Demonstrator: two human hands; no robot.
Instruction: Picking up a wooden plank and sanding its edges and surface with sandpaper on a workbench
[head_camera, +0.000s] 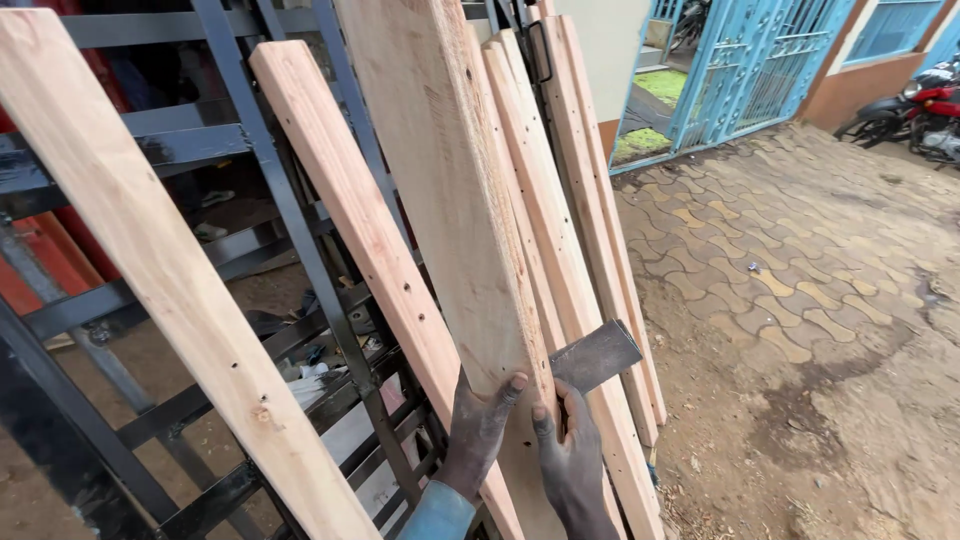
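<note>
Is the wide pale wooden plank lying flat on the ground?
No: the wide pale wooden plank stands leaning against the dark metal frame, with the left hand and right hand on its lower end.

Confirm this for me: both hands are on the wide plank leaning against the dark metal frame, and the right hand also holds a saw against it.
Not quite. The head view shows the left hand and right hand on the wide plank, which leans against the dark metal frame, but the right hand holds no saw. It holds a flat, grey metal blade, like a hatchet head.
</note>
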